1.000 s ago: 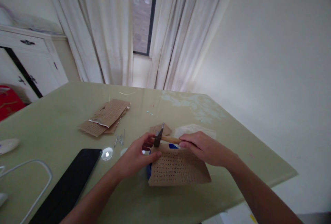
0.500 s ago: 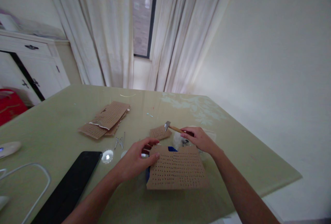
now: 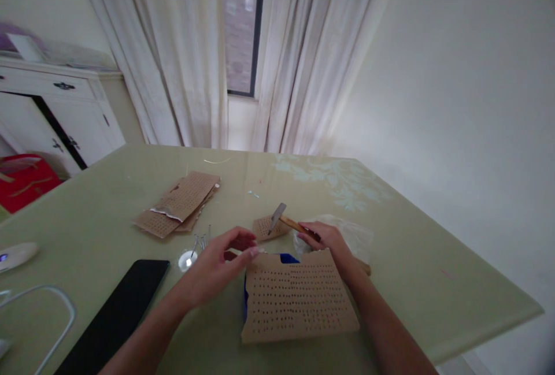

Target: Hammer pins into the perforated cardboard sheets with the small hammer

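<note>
My right hand [image 3: 327, 242] grips the wooden handle of a small hammer [image 3: 284, 220], whose metal head is raised over a small scrap of perforated cardboard [image 3: 265, 228]. My left hand [image 3: 217, 265] hovers at the top left corner of a larger perforated cardboard sheet [image 3: 299, 300], thumb and fingers curled in a pinch; whether they hold anything I cannot make out. The sheet lies on a blue object [image 3: 287, 259] that shows at its top edge. Loose nails [image 3: 202, 237] lie on the table just left of my left hand.
A stack of perforated cardboard pieces [image 3: 177, 204] lies farther left on the green glass-topped table [image 3: 411, 271]. A black tablet [image 3: 119, 314], a white cable [image 3: 43, 305] and a small round shiny object [image 3: 187, 259] sit at the near left. Crumpled clear plastic [image 3: 351, 230] lies behind my right hand.
The hammer went from resting across the big cardboard sheet to being lifted away to the far side. My left hand came off the sheet's corner and curled into a pinch.
</note>
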The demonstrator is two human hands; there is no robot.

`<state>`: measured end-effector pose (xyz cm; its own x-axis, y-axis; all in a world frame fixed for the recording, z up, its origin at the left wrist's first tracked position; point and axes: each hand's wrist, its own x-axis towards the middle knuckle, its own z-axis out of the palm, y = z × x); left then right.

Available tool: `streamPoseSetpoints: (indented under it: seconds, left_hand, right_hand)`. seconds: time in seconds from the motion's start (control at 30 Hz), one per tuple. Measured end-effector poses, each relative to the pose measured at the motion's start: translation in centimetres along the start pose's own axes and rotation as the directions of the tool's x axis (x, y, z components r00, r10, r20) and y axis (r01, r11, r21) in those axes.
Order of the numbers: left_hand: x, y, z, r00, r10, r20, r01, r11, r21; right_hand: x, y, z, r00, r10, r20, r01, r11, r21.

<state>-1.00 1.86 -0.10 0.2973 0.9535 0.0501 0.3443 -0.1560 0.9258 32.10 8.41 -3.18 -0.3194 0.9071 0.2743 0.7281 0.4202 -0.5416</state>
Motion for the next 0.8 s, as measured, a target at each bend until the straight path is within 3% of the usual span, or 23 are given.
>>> streamPoseSetpoints:
  seconds: [0.07,0.1,0.17,0.23,0.3,0.5,0.8]
  left_hand:
    - [0.3,-0.9,-1.4,0.986,-0.037,-0.163,0.075,0.969,0.235]
    - [0.3,-1.4,-2.3,0.968,-0.043,-0.248,0.14,0.909,0.392]
    - [0.1,-2.4,-4.0,0.92,-0.062,-0.386,0.313,0.708,0.633]
    - [-0.3,-3.2,-5.4,0.902,-0.119,-0.415,0.409,0.542,0.734]
    - [-0.6,-3.7,-6.3,0.894,-0.188,-0.406,0.445,0.471,0.762]
    - [-0.4,-4.7,-6.5,0.894,-0.245,-0.376,0.449,0.494,0.745]
    - [-0.3,-4.5,-6.6,0.878,-0.246,-0.412,0.479,0.472,0.74]
  right_hand:
    - [-0.6,-0.2,-0.1,1.0,0.013,-0.026,-0.013,1.0,0.015]
    - [-0.9,-0.3,-0.2,0.999,0.022,-0.038,-0.021,0.999,0.026]
    - [-1.4,-0.5,-0.6,0.997,0.044,-0.058,-0.041,0.998,0.046]
    - [-1.7,-0.7,-1.0,0.993,0.087,-0.084,-0.08,0.994,0.079]
    - [-1.8,-0.9,-1.3,0.985,0.137,-0.108,-0.123,0.984,0.128]
    - [-1.9,-1.2,-2.0,0.962,0.226,-0.152,-0.178,0.945,0.275]
    - [-2.1,-0.8,-2.4,0.958,0.231,-0.168,-0.179,0.944,0.277]
